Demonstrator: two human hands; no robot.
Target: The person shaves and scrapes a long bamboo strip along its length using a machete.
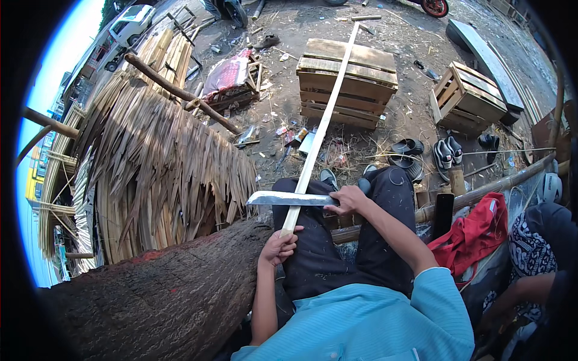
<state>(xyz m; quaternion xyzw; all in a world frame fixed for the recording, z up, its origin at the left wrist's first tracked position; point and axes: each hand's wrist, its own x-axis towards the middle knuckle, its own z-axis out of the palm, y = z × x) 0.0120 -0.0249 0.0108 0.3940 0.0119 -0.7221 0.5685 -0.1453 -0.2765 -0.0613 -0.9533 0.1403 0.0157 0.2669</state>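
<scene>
A long pale strip of split bamboo or wood (326, 120) runs from my lap away over the wooden crate. My left hand (279, 247) is closed around its near end, above my left thigh. In my right hand (349, 200) is the handle of a machete (283, 198), its broad blade pointing left. The blade lies across the strip a little beyond my left hand, seemingly touching it. My right fingers are wrapped around the handle, hiding most of it.
A slatted crate (346, 84) stands ahead, a smaller crate (472, 99) to its right. Dry thatch (162, 156) and a tree trunk (162, 295) are at left. A red cloth (472, 234), a phone (443, 210), shoes (445, 152) and another person's arm (530, 289) are at right.
</scene>
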